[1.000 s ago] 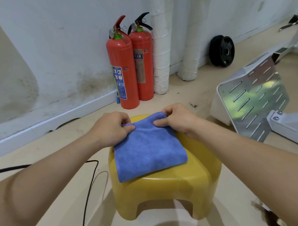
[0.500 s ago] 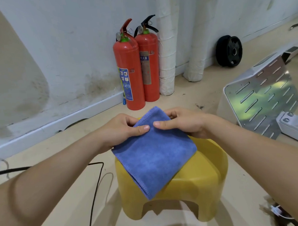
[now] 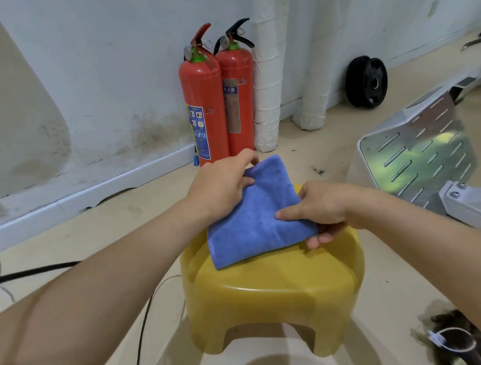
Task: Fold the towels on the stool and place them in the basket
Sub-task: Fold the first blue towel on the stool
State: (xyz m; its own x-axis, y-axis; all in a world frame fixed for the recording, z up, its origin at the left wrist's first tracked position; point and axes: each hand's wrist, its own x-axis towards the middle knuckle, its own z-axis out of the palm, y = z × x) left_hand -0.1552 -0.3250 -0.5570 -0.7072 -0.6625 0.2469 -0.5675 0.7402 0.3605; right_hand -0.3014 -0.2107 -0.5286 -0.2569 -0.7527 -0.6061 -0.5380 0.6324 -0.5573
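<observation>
One yellow plastic stool (image 3: 274, 296), moulded, rounded corners, glossy top, stands on a pale floor (image 3: 84, 238). Behind it, against the white wall (image 3: 104, 64): two red fire extinguishers (image 3: 204, 106), upright, touching side by side; two white wrapped pipes (image 3: 266, 70) to their right; one black weight plate (image 3: 366, 80) leaning on the wall. One slotted metal panel (image 3: 420, 155), shiny, tilted, at right. One black cable (image 3: 31, 271) on floor at left.

One blue towel (image 3: 260, 217), folded, plush microfibre with stitched hem, roughly rectangular. Long axis runs diagonally, near-left corner on the stool top, far corner lifted toward the extinguishers.

Left hand (image 3: 220, 186) pinches the far upper edge, fingers closed over the hem. Right hand (image 3: 322, 209) clamps the right edge, thumb on top, fingers underneath.
</observation>
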